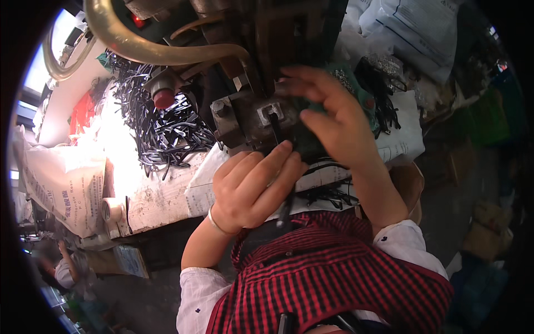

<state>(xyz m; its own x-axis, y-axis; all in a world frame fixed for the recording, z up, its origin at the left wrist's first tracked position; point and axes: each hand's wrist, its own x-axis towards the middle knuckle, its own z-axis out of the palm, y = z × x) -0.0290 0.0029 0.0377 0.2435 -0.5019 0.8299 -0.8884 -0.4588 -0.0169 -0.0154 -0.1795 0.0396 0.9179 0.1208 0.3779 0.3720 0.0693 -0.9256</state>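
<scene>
Red-and-black checked apron [317, 267] across the lower frame, left hand [253, 186] and right hand [340, 119] at a dark metal block [247, 125] above it.

Near the centre, the left hand's grip is closed, fingertips pinching a black cable [276, 129] whose upper end sits at the pale square metal insert [262, 116] on the block; the right hand's grip is open, thumb and slightly blurred fingers apart, just beside the block at upper centre right. A thick yellowish hose [147, 53] bends across the upper left, over a red button [163, 99] and a heap of black strips [167, 133] on the worn bench [158, 195]. A tape roll [113, 211] stands at the bench's edge, lower left, near a printed white bag [64, 186].
</scene>
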